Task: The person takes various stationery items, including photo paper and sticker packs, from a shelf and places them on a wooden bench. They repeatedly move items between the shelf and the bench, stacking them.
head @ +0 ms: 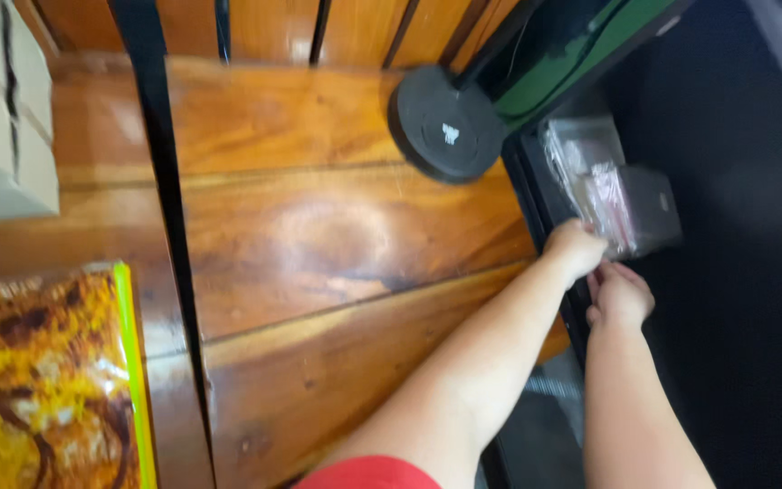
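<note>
Hands at clear plastic bags [604,195]: left hand [575,246] pinches bag edge; right hand [620,294] loosely curled, empty; support w/ both.

Both bare arms stretch forward and to the right, close together. The left hand [575,246] is curled, knuckles up, fingers bent down. The right hand [620,294] lies just beside it, fingers bent inward.
</note>
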